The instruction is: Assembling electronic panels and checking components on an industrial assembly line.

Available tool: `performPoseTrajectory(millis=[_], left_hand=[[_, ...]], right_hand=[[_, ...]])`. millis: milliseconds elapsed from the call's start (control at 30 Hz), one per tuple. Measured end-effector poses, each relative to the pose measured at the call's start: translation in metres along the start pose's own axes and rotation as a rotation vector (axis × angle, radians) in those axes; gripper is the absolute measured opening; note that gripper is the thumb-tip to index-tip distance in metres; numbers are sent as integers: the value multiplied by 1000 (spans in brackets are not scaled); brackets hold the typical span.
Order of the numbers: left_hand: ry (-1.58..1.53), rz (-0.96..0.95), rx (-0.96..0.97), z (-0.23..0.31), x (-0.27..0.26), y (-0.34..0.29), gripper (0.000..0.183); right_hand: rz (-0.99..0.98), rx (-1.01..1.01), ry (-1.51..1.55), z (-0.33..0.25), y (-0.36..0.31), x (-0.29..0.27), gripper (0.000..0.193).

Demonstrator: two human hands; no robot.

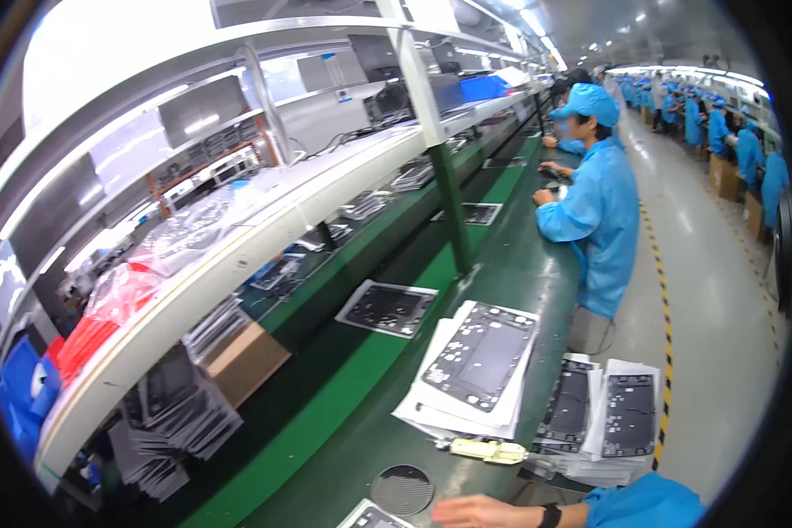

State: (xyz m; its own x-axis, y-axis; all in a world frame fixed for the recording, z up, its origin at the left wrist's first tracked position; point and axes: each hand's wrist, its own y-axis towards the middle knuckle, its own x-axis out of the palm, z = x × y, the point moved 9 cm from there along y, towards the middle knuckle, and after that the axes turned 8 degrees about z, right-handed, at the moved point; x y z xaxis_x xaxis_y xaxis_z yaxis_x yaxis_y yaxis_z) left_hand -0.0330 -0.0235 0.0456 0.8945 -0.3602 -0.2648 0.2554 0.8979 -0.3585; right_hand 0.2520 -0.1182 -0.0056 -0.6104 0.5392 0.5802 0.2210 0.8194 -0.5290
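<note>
My right hand [477,511] reaches in from the lower right, in a blue sleeve with a dark band at the wrist. Its fingers are stretched out, with nothing visible in them; the lower part is cut off by the frame. Just left of the fingertips, a dark flat panel on a white sheet [374,516] shows only in part. Nearby on the green bench [326,475] is a round dark grille disc [402,489]. Beyond the hand lies a pale yellow electric screwdriver [488,451]. My left hand is out of view.
Dark panels on white sheets [484,352] are stacked farther along the bench, with two more piles [629,414] at its right side. Another panel [387,308] lies on the green belt. A post [449,202] and shelf edge [238,255] stand left. A co-worker [603,194] works ahead.
</note>
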Motion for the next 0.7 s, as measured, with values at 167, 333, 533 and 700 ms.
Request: performPoseTrajectory(millis=[167,333,533,700], left_hand=[[-488,-52,-365,-52,9,-27,34],[-323,59,-217,-57,5,-13,30],[-306,422,-34,-18,-56,-15,37],[-267,658,-2,34,-183,-44,28]], right_hand=[[-218,84,-116,17,-8,23,45],[-391,-43,-358,46,34,30,53],[-571,-48,-524,23,36,98,52],[-620,-205,-654,0,55,142,38]])
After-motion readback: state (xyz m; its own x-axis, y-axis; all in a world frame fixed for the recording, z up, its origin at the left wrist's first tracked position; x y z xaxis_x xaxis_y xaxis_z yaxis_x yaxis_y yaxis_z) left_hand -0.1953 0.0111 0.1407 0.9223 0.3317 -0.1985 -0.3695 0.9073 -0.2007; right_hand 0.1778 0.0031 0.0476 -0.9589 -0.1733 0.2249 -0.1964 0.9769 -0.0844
